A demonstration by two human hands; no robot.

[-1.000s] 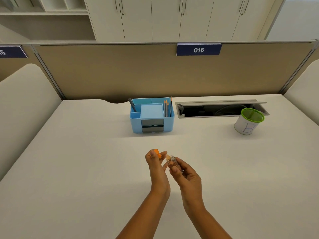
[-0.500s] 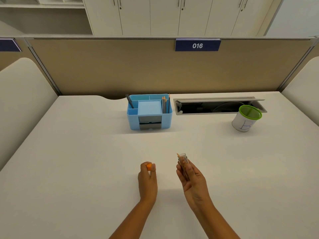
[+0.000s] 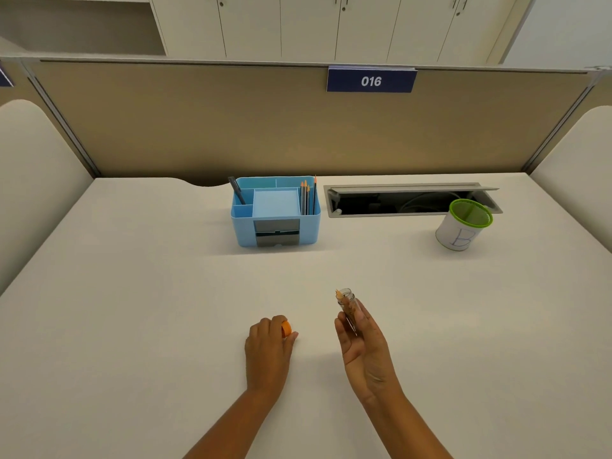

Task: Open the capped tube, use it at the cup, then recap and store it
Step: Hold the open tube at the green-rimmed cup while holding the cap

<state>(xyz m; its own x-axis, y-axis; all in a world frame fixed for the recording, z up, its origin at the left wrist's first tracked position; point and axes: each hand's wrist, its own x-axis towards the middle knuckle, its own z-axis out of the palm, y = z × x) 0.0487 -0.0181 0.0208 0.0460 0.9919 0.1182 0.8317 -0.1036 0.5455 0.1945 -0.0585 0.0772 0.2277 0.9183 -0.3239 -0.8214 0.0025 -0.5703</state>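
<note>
My right hand (image 3: 364, 342) holds a small clear tube (image 3: 347, 304) upright, its mouth uncapped, with thin brownish sticks inside and one tip poking out of the top. My left hand (image 3: 268, 349) rests low on the white desk (image 3: 149, 309) with the orange cap (image 3: 286, 328) pinched in its fingers. The two hands are apart, about a hand's width between them. The white cup with a green rim and a blue letter B (image 3: 462, 225) stands far right at the back, well away from both hands.
A blue desk organiser (image 3: 276, 212) with pencils and a pen stands at the back centre. To its right is an open cable tray slot (image 3: 407, 200) in the desk. A tan partition with a "016" sign (image 3: 371, 81) closes the back; padded side panels flank the desk.
The cap came off the tube and the hands separated: my left hand dropped to the desk with the cap, and my right hand moved right with the uncapped tube.
</note>
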